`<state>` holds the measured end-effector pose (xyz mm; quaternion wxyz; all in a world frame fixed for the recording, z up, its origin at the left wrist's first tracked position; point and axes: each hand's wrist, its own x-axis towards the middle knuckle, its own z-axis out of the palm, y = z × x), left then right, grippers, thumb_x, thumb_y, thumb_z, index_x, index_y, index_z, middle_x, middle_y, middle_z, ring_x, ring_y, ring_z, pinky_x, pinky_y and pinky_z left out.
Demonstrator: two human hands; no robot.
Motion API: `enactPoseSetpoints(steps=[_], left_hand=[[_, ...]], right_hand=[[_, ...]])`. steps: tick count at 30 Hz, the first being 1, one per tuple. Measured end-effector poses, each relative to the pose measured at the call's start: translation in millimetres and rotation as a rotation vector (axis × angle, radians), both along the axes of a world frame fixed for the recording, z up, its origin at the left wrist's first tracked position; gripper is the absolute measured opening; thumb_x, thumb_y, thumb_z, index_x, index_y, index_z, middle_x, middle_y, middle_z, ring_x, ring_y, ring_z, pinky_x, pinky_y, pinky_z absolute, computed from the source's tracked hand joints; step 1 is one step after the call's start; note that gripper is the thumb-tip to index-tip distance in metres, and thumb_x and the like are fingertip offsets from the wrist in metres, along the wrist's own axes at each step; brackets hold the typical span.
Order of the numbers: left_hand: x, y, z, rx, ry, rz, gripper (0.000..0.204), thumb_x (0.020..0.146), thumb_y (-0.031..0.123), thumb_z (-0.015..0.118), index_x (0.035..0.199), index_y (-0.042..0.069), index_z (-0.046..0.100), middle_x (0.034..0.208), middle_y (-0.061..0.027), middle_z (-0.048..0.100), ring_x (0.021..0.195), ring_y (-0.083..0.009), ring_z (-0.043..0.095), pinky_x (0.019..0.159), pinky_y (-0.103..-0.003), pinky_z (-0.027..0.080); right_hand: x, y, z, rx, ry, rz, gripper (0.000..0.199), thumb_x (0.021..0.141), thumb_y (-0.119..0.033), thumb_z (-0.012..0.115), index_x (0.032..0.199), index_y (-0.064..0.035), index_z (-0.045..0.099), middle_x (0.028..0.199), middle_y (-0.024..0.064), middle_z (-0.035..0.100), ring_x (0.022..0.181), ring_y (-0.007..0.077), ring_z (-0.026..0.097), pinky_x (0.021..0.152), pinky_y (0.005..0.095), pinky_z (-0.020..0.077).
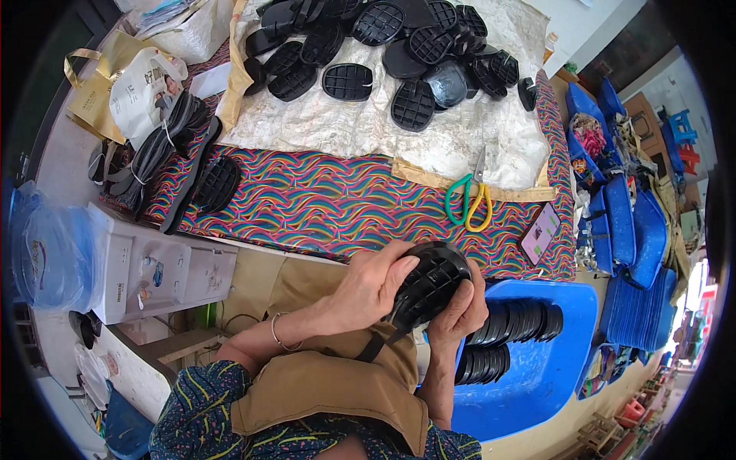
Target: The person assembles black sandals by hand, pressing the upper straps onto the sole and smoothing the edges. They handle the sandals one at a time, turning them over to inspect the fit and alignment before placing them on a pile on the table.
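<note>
Seated at a cloth-covered table (322,203), a person grips a black sole (428,284) with both hands just above the lap. Left hand (373,285) wraps its fingers over the sole's top edge; right hand (461,307) closes on the lower right side, thumb pressed to the rim. A dark strap (377,343) hangs from the sole's underside. Judging from the grip, the sole could slip and fall toward the blue tub (548,360) if the right hand loosens, and the dangling strap might snag on the tan apron (322,383). The sole is oval, matte black, moulded with a ribbed grid of small cells, and slightly curled between the palms. More soles (383,46) lie piled on a white sheet across the table, with scissors (469,198) near its edge.
</note>
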<state>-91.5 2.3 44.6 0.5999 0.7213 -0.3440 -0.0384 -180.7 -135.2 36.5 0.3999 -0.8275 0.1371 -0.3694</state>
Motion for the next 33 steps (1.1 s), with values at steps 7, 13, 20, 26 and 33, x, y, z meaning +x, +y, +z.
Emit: enactPoseSetpoints(steps=[7,13,20,26,33], left_hand=[[5,4,4,0.016,0.081,-0.096,0.037,0.101,0.018,0.055,0.131,-0.004,0.051,0.097,-0.0195,0.067,0.085,-0.0267,0.069,0.073,-0.036,0.052],[18,11,5,-0.04,0.478,-0.272,0.039,0.098,0.01,0.058,0.134,-0.004,0.051,0.124,-0.0105,0.062,0.113,-0.0148,0.057,0.097,-0.031,0.046],[40,25,20,0.063,0.409,-0.384,0.046,0.093,0.006,0.063,0.137,0.0,0.051,0.124,-0.0099,0.064,0.115,-0.0137,0.058,0.099,-0.03,0.046],[48,20,29,0.192,0.416,-0.584,0.058,0.089,0.005,0.066,0.142,0.002,0.046,0.134,-0.012,0.058,0.123,-0.018,0.055,0.102,-0.033,0.044],[61,23,30,0.229,0.447,-0.663,0.058,0.086,0.007,0.067,0.14,0.001,0.047,0.131,-0.0121,0.059,0.121,-0.0193,0.055,0.101,-0.032,0.043]], right_hand=[[1,0,-7,0.042,0.018,0.004,0.04,0.106,-0.024,0.042,0.116,0.0083,0.062,0.093,0.0147,0.072,0.08,0.019,0.068,0.073,0.0292,0.0523],[0,7,-9,0.282,0.138,0.073,0.043,0.106,-0.028,0.043,0.121,0.0076,0.062,0.105,0.0174,0.071,0.094,0.0196,0.066,0.085,0.0314,0.0502],[0,-40,13,0.306,0.345,0.35,0.04,0.104,-0.026,0.046,0.129,0.0005,0.062,0.114,0.0162,0.07,0.106,0.0249,0.065,0.097,0.0368,0.0483],[33,-66,39,0.444,0.564,0.824,0.031,0.101,-0.02,0.051,0.113,0.0025,0.068,0.095,0.0108,0.072,0.083,0.0144,0.064,0.076,0.0285,0.0515],[37,-44,38,0.074,0.443,0.804,0.022,0.098,-0.014,0.058,0.107,0.0039,0.066,0.079,0.0157,0.067,0.067,0.0217,0.064,0.061,0.0319,0.0477]])
